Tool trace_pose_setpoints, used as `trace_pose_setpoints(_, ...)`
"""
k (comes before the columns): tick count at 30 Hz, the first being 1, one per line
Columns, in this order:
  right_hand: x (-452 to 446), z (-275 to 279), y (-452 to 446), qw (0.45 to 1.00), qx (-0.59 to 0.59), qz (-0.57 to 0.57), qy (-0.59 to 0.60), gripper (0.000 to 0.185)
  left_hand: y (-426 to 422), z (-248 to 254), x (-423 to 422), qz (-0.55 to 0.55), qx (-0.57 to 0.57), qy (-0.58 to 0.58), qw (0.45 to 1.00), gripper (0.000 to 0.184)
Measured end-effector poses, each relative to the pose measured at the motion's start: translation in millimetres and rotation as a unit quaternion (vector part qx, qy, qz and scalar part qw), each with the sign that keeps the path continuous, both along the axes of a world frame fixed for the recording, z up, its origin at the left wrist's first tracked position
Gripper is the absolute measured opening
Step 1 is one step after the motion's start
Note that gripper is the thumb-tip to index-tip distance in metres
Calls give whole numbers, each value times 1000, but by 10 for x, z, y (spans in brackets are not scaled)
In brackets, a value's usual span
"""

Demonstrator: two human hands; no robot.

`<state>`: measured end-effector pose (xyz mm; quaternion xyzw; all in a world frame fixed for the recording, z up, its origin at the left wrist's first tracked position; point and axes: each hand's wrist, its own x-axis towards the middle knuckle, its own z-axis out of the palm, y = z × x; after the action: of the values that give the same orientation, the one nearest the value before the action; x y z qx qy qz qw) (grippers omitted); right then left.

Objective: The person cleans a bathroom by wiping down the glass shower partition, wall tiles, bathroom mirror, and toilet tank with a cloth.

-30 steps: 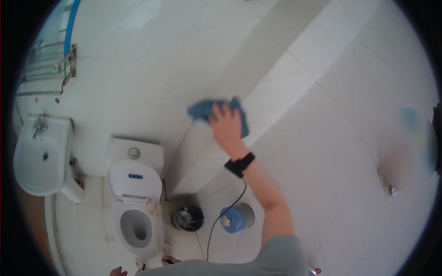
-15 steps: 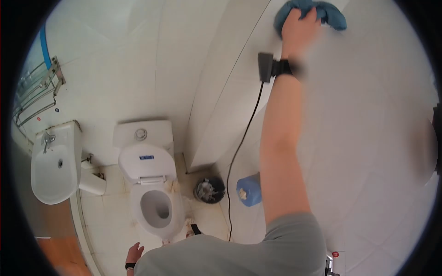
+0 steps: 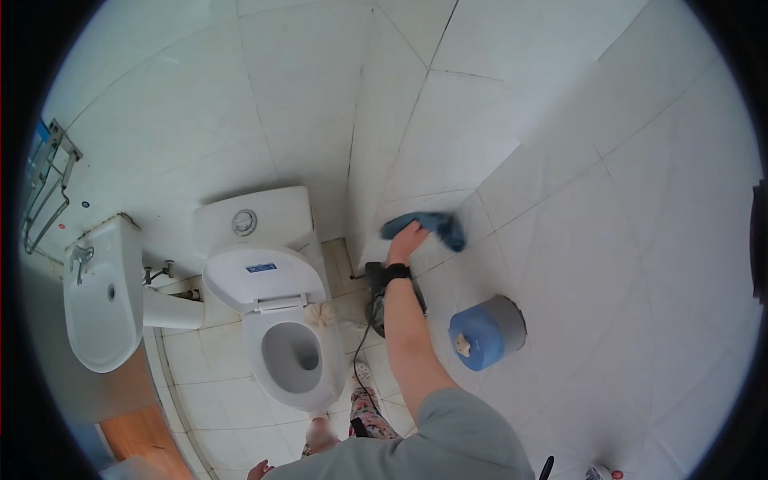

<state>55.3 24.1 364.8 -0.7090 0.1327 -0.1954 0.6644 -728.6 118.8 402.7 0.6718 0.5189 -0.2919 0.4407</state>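
My right hand is closed on a bunched blue cloth, pressing it to the white tiled wall in front of me, low down near a corner. A black strap with a small box and a cable circles that wrist. Below the forearm stands a dark waste bin, partly covered by the arm. My left hand hangs at the bottom edge, partly cut off, with its visible fingers loosely apart and nothing in them.
A white toilet with its lid raised stands left of my arm. Further left are a washbasin and a metal rack. A blue paper-roll holder is fixed to the right wall. The black cable hangs beside my legs.
My right hand has brought the cloth down the wall and to the left, from high up to near the bin. My view has shifted, showing more of my legs and the paper-roll holder.
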Motion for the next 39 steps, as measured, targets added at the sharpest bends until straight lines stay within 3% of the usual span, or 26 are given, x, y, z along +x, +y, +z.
trace_pose_setpoints(1,-101,-187,132,991,124,9,41,43,-2,-24,29,2,1,-2,1000,53)
trace_pose_setpoints(3,-327,167,308,916,322,-1,238,44,-10,-55,99,-1,3,-10,1000,53)
trace_pose_setpoints(6,-366,298,426,880,407,63,235,45,10,-89,180,-4,0,-26,1000,53)
trace_pose_setpoints(9,-462,990,588,886,426,81,165,40,49,-142,222,1,-6,-43,999,53)
trace_pose_setpoints(11,-622,1851,626,902,409,102,92,27,63,-168,220,7,-10,-57,998,53)
trace_pose_setpoints(13,-707,2514,612,932,336,133,-31,25,105,-179,166,19,-18,-70,997,53)
trace_pose_setpoints(16,-498,3126,480,965,101,154,-189,45,191,-246,71,59,-37,-95,993,53)
trace_pose_setpoints(20,-289,4275,38,912,-130,79,-382,53,321,-398,-43,105,-58,-117,986,53)
trace_pose_setpoints(24,250,4894,-434,856,-160,58,-488,54,499,-721,-212,-92,80,-41,992,50)
trace_pose_setpoints(27,423,4576,-606,854,-203,68,-475,53,452,-803,-379,-92,103,-67,988,49)
trace_pose_setpoints(29,457,3934,-637,874,-227,14,-429,54,458,-787,-422,-131,75,-46,987,51)
trace_pose_setpoints(31,486,3134,-661,878,-275,-25,-390,57,416,-710,-410,-66,24,-30,997,54)
trace_pose_setpoints(35,456,1615,-646,919,-260,-10,-296,55,371,-628,-331,-55,27,-22,998,55)
trace_pose_setpoints(37,335,1215,-626,957,-202,42,-203,53,303,-517,-268,-41,16,-6,999,55)
trace_pose_setpoints(39,215,831,-603,965,-237,28,-111,52,248,-403,-168,-39,14,5,999,55)
